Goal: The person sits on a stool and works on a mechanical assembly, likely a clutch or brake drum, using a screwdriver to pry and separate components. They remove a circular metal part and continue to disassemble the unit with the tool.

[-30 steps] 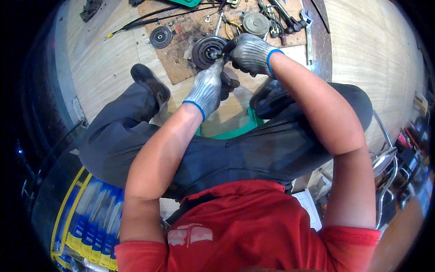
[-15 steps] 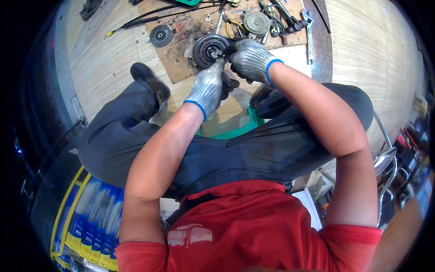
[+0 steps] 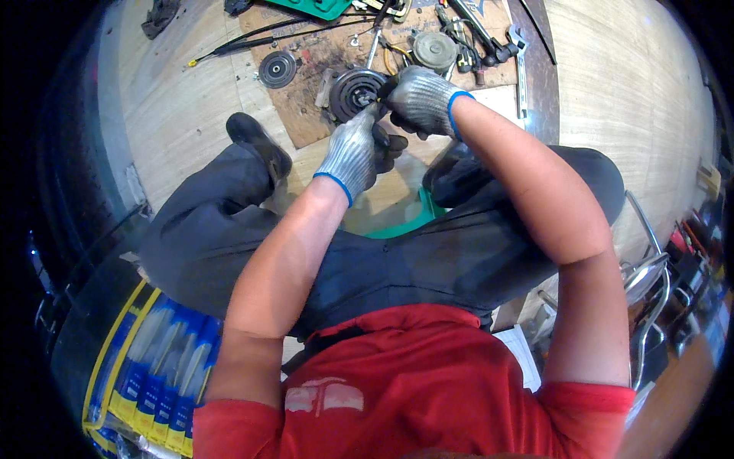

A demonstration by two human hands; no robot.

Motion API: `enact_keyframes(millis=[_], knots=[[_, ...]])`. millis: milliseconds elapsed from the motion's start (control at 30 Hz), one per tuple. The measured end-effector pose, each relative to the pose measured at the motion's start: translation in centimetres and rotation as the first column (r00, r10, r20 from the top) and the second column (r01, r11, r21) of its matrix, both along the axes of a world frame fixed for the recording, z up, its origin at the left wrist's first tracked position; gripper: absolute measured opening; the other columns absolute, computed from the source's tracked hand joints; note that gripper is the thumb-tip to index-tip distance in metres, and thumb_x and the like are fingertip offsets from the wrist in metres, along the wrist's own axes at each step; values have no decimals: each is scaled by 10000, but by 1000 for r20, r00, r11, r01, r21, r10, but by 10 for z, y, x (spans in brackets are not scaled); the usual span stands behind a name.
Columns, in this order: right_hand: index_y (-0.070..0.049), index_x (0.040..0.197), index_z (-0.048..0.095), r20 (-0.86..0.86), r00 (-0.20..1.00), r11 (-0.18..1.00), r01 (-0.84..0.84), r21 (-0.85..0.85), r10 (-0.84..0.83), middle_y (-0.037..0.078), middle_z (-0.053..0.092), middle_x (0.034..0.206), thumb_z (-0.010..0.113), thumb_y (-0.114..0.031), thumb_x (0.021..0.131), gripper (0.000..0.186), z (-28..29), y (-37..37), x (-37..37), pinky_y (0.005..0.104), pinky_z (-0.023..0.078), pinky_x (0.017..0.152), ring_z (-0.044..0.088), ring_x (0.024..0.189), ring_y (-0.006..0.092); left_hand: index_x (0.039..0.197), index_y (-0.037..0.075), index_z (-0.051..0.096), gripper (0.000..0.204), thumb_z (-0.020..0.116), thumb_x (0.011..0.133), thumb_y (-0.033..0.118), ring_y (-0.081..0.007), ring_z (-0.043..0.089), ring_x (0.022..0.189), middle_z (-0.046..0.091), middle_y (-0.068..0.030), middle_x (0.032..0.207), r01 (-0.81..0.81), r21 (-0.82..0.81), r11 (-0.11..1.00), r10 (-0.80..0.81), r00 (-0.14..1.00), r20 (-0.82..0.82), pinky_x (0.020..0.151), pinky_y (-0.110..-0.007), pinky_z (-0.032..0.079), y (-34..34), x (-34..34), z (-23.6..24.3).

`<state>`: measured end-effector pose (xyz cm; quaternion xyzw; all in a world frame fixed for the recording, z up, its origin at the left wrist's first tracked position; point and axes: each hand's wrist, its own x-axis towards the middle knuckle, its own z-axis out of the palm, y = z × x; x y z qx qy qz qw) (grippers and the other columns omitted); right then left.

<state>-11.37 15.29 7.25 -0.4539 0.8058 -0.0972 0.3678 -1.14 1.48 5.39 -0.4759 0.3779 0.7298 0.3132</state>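
A dark grooved pulley with a metal centre lies on a cardboard sheet in front of me. Both hands wear grey knit gloves with dark palms and blue cuffs. My left hand reaches up to the pulley's near right edge, its thumb and forefinger pinched together and its other fingers curled. Bent over from the right, my right hand is closed, its fingertips meeting the left ones beside the pulley's centre. Whatever small piece sits between the fingertips is hidden. Beyond the pulley lies a thin metal rod.
A smaller ringed disc lies left of the pulley. Yellow-handled pliers, a round grey metal part, a hammer and an adjustable wrench lie to the right. Black cables stretch across the back. Green plastic shows between my legs.
The whole view has shifted slightly, so the floor things appear a little lower. Both hands stay together at the pulley, with hardly any change in their grip.
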Motion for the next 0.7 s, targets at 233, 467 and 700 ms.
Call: enact_keyframes(millis=[233,467,700], knots=[[-115,735,765,-197,957,976,-195,101,212,80,720,756,814,-135,629,119,-1,-6,-3,406,567,714,708,794,273,1142,133,621,408,490,1018,499,-291,677,747,700,-115,920,-120,10,993,121,993,-11,640,-448,533,11,6,6],[-94,809,785,-266,928,964,-265,26,262,128,747,839,807,-186,688,154,-19,7,-8,418,583,771,730,829,323,1163,141,612,368,540,1004,465,-299,685,779,669,-105,947,-395,30,918,396,918,-30,678,-470,548,35,12,-1],[4,1039,708,-129,991,981,-67,-182,44,171,717,876,635,-140,878,228,-20,16,-12,369,574,649,711,749,256,1045,116,602,333,523,1014,439,-297,676,721,635,-119,832,-445,80,892,451,888,-87,620,-447,524,43,0,-1]])
